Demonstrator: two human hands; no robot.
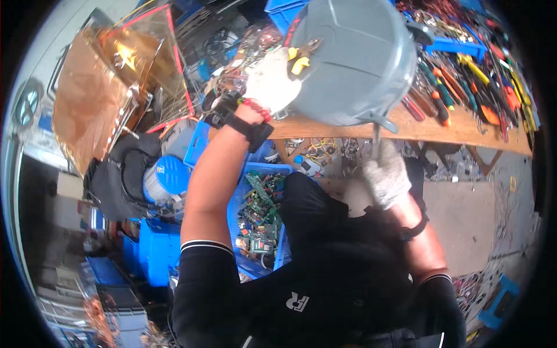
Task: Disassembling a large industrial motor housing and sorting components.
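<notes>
A big grey round housing [348, 64] is tilted on the wooden workbench in front of me. My left hand [271, 81], in a white glove, is closed at its left side around yellow-handled pliers [299, 62], whose metal jaws lie against the grey surface. Below the housing's near edge, my gloved right hand [386, 177] is blurred by motion. Its fingers are wrapped round a thin tool with a metal shaft [377, 138], which points up at a grey tab [386, 123] on the rim. The tool's handle is hidden in the glove.
Many pliers and screwdrivers [447, 87] lie along the right of the wooden bench [464, 132]. A blue crate [284, 169] of green circuit boards stands left of my legs. Further left are a blue-lidded bucket [168, 175], a black bag [119, 180] and a copper-coloured sheet [87, 104].
</notes>
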